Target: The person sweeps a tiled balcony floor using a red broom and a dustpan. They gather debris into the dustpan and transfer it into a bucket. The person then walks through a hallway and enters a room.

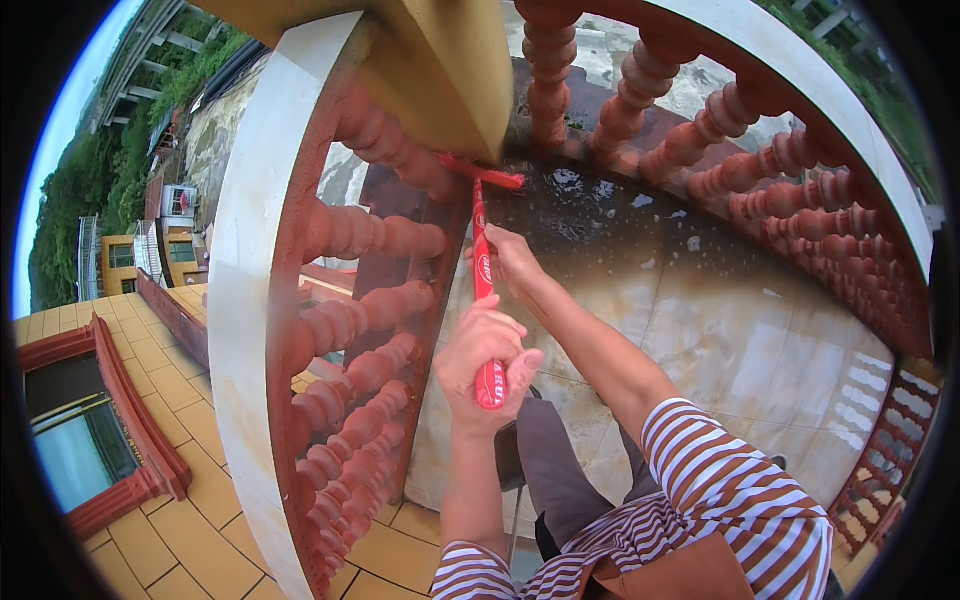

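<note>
A red long-handled scrub brush (482, 240) slants away from me toward the far corner of a balcony floor. My left hand (483, 358) is wrapped round the near end of its handle. Farther down the pole, my right hand (508, 262) grips it with bent fingers. The brush head (495, 174), with pinkish-red bristles, rests low in the corner beside the base of a yellow pillar (440, 90). Dark, wet floor with patches of white foam (600, 200) spreads to the right of the head.
Reddish-brown balusters (375, 232) under a white-topped railing (245, 290) stand close on my left. A second curved railing (830, 90) with similar balusters (720, 118) bounds the far and right sides. Pale, wet tiles (690, 330) cover the floor.
</note>
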The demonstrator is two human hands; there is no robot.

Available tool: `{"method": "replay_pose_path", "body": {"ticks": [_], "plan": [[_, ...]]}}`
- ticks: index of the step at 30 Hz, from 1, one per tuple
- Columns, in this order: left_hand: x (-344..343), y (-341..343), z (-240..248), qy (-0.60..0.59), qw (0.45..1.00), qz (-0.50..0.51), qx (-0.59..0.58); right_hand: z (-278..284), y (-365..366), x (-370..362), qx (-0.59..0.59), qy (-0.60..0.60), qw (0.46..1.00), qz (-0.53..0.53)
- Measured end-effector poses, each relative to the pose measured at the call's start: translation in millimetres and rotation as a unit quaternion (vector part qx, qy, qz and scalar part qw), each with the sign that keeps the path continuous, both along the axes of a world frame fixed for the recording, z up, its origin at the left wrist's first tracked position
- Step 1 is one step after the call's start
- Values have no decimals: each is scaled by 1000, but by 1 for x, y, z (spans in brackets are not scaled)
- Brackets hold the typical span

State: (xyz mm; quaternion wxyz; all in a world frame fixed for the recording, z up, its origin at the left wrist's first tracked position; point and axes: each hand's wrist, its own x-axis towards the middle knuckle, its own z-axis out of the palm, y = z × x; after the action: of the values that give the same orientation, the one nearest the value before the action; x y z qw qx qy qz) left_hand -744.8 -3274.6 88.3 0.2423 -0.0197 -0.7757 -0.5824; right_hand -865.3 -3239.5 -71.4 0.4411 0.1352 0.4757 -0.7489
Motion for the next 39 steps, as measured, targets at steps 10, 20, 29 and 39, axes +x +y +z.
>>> {"method": "replay_pose_path", "body": {"ticks": [10,20,29,39], "plan": [[-79,-113,21,78,971,116,194,-17,-111,-43,253,620,743,-19],[-72,-93,4,117,985,86,90,-41,-116,-43,148,644,750,-42],[-85,-74,51,91,979,88,160,-4,-82,-46,187,639,744,-46],[-97,-39,33,78,983,46,159,-13,-35,-44,200,608,768,-21]]}}
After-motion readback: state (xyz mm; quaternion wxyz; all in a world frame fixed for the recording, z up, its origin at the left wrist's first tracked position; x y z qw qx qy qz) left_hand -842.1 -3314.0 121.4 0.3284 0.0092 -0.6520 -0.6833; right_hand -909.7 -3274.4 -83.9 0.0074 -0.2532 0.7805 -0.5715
